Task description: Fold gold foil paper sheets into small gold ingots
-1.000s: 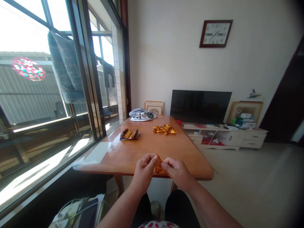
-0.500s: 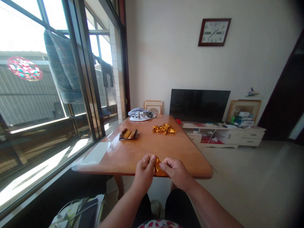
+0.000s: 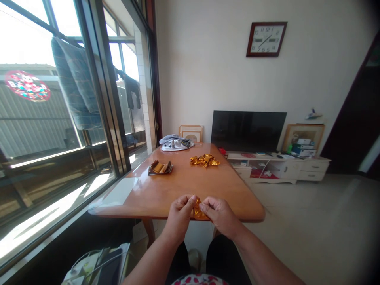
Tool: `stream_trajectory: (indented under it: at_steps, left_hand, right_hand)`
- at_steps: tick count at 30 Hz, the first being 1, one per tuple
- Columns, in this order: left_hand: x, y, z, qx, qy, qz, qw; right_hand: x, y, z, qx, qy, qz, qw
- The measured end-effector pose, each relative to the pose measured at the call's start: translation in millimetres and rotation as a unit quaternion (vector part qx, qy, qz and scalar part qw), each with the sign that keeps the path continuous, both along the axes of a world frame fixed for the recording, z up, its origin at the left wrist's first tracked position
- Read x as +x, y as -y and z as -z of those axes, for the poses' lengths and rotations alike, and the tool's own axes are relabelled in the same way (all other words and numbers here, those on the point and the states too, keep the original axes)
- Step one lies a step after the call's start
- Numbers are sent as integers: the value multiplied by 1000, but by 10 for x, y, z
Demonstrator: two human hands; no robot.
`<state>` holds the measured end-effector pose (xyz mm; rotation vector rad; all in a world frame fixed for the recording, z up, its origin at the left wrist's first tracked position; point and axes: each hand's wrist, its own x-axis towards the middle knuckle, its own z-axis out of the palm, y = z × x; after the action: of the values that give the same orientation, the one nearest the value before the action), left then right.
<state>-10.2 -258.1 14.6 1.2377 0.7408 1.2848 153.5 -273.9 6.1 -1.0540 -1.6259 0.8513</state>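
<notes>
A shiny gold foil paper (image 3: 199,212) is pinched between my two hands at the table's near edge. My left hand (image 3: 181,211) is closed on its left side, thumb on top. On the right side, my right hand (image 3: 219,211) grips it between thumb and fingers. The foil looks folded and creased; part of it is hidden by my fingers. Farther up the wooden table (image 3: 178,190) lies a pile of folded gold foil pieces (image 3: 205,160). To the left of that pile sits a stack of gold paper sheets (image 3: 160,168), curled up at the edges.
Bunched cloth (image 3: 175,143) lies at the table's far end, by picture frames (image 3: 191,133). A television (image 3: 248,131) stands on a low white cabinet (image 3: 314,166) beyond. Large windows (image 3: 71,118) run along the left. Lower left is a surface with cables (image 3: 97,263).
The view has shifted very slightly. Both hands keep their pinch on the foil paper, and its surface between them looks a little more creased.
</notes>
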Motion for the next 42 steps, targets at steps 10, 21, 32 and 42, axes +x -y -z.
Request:
stream_trajectory:
  at_steps: [10,21,32,42]
  left_hand:
    - [-65,-59,10,14,-79,-2,997]
    - [-144,-172,39,118,-110,-166,973]
    - [-37,88,-173,351,-332,-41,875]
    - [-27,-120,-61,232,-304,-55,922]
  right_hand:
    - [28,-71,41,-6,-15,2,1000]
    - [76,-68,33,10,21,28,999]
    - [88,-17,-59,66,108,37,991]
    - [200,8,-136,13,81,12,997]
